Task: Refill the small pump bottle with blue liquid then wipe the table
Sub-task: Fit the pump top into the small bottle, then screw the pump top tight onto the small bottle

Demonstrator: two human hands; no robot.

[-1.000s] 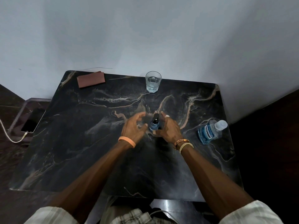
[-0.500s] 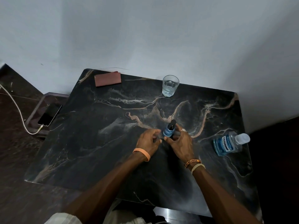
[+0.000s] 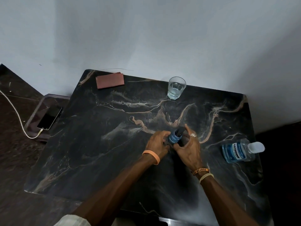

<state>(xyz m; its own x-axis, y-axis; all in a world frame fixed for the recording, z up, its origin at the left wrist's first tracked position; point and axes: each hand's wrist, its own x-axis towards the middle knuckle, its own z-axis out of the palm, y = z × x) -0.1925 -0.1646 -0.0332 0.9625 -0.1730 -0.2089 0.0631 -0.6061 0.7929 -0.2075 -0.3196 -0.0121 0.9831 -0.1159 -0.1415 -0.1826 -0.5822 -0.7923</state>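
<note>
A small pump bottle [image 3: 174,137] with blue liquid and a black top stands near the middle of the dark marble table [image 3: 97,144]. My left hand [image 3: 157,143] grips its lower body from the left. My right hand [image 3: 188,147] curls around it from the right, thumb at the base and fingers by the black top. A larger clear bottle of blue liquid [image 3: 237,150] with a white cap stands at the table's right edge. A folded reddish-brown cloth [image 3: 110,80] lies at the back left corner.
A glass of water [image 3: 176,88] stands at the back edge by the white wall. Left of the table, a phone [image 3: 49,117] on a charging cable [image 3: 16,115] lies on a low stand.
Both hands stay on the small bottle at the same spot on the table. My right hand's fingers have risen toward the black top. The view shifted slightly.
</note>
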